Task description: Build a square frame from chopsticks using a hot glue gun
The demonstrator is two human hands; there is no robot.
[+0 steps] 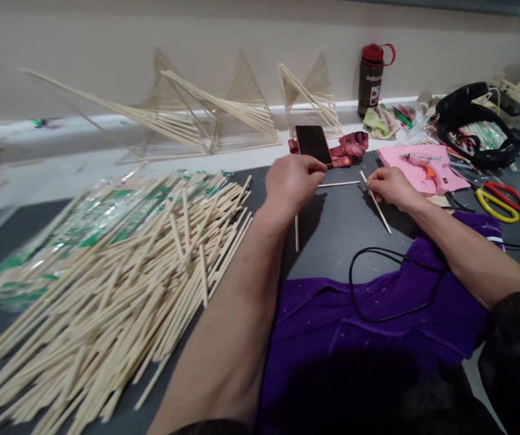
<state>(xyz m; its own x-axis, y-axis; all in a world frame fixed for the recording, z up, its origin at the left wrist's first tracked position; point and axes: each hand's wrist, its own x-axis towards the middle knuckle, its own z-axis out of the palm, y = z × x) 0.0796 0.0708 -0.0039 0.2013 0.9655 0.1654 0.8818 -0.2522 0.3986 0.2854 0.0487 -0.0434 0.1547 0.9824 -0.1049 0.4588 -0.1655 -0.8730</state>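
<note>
My left hand [292, 182] is closed in a pinch on thin wooden sticks: one stick [339, 183] points right from its fingers and another [297, 232] hangs down below it. My right hand [390, 186] is closed on a slanting wooden stick [380, 211], whose upper tip nearly meets the left hand's horizontal stick. Both hands hover over the dark table [332, 235]. A large pile of loose sticks [119, 290] lies to the left, with packaged ones [83, 235] behind it.
A black phone [313, 144], red lanyard [354, 146] and dark bottle [371, 78] stand behind the hands. Stick-built frames [205, 115] line the wall. To the right lie a pink mat with glue gun [423, 164], yellow-red scissors [498, 199] and black headphones [473, 121]. Purple cloth [378, 314] with a black cable [369, 284] lies near.
</note>
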